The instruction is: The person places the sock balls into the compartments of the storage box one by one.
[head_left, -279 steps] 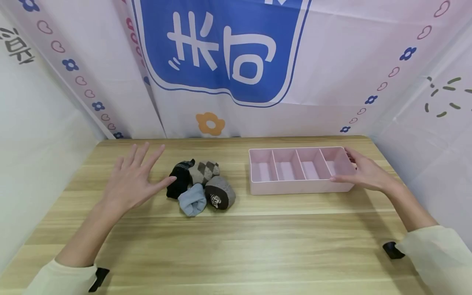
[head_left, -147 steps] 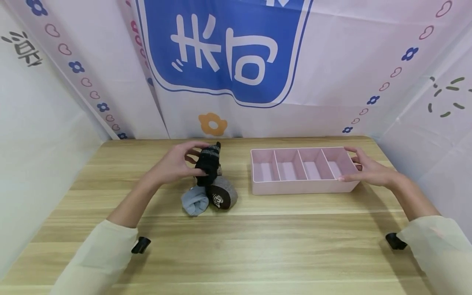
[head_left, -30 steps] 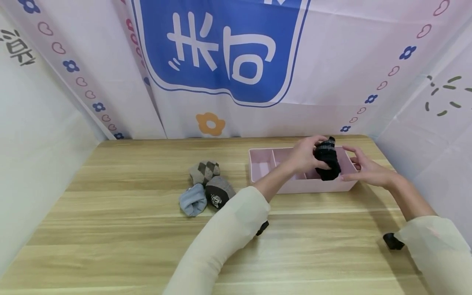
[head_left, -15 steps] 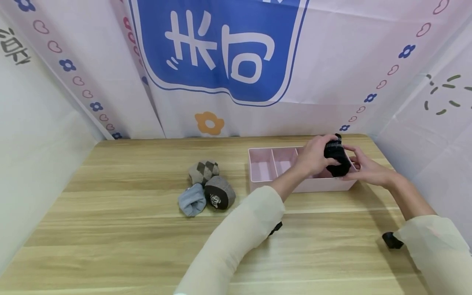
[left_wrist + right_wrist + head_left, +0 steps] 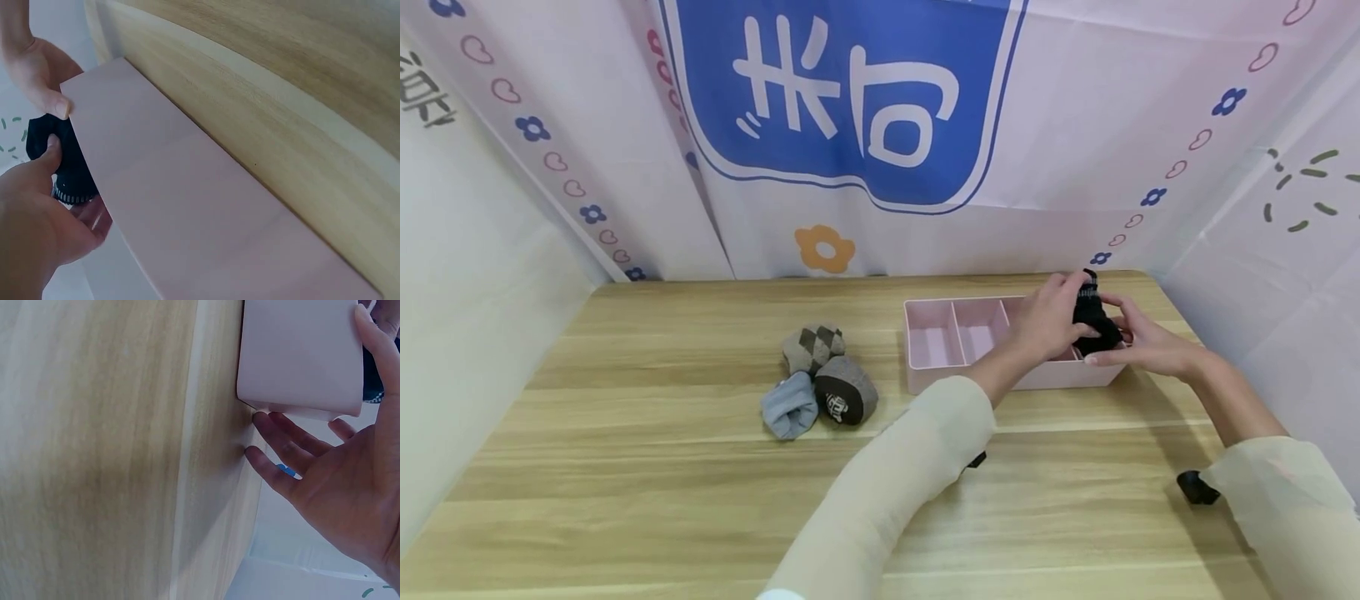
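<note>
Well left of the left hand, a blue sock (image 5: 789,407), a checked sock (image 5: 814,349) and a grey sock (image 5: 846,392) are lying together. Below it, a pink box (image 5: 922,380) is sitting. The left hand (image 5: 1048,321), fingers and thumb curled, is gripping a black sock (image 5: 1093,319) over the rightmost compartment. Beside it, the right hand (image 5: 1150,340), partly curled, is holding the box's end.

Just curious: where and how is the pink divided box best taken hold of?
I'd probably take the pink divided box by its left end, coming from the left and pinching the upright wall over its thin rim. The compartment there looks empty, and a gap separates the box from the grey-and-brown sock. The right end is busier: the right grip holds it, near the black sock.
</note>
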The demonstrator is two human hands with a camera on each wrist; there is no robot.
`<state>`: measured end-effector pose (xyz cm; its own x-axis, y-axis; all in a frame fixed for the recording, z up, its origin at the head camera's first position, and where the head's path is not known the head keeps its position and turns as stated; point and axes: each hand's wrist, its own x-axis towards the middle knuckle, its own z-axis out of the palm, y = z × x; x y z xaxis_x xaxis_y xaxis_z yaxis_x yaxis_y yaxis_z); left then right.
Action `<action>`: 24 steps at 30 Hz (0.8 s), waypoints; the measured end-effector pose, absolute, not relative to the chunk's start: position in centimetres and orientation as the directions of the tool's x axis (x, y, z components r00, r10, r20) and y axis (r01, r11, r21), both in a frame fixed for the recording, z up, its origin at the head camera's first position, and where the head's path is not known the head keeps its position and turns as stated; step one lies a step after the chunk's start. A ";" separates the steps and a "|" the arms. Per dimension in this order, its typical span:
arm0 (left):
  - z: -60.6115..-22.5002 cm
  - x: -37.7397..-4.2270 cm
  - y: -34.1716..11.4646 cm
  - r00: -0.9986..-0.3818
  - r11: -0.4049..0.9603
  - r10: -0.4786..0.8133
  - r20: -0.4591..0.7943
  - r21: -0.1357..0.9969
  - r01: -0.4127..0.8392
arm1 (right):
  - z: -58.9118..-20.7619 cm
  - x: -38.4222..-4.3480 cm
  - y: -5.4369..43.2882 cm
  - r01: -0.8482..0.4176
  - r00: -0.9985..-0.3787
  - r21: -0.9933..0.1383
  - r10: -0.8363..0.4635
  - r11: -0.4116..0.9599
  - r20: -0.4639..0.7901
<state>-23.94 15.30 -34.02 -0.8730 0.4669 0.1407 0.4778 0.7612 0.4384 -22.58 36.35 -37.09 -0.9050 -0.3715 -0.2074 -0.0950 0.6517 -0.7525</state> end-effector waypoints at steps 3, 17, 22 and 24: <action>-33.9 -23.9 15.7 -0.853 0.794 0.507 0.127 0.316 0.519 | -37.0 -22.6 36.3 -0.085 -0.903 -0.761 -0.373 0.643 -0.215; -34.3 -23.8 17.1 -0.863 0.853 0.505 -0.030 0.169 0.493 | -36.8 -22.5 36.1 -0.087 -0.904 -0.767 -0.373 0.636 -0.206; -34.6 -23.8 17.3 -0.869 0.870 0.486 -0.093 0.146 0.470 | -36.9 -22.4 36.1 -0.097 -0.906 -0.756 -0.371 0.648 -0.202; -34.7 -23.8 17.2 -0.864 0.867 0.494 -0.095 0.124 0.482 | -36.9 -22.4 36.1 -0.099 -0.906 -0.757 -0.373 0.646 -0.201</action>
<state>-23.77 17.22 -34.75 -0.8643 0.4940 -0.0946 0.4822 0.8673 0.1237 -22.43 36.15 -36.91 -0.9058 -0.3732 -0.2007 -0.0987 0.6464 -0.7566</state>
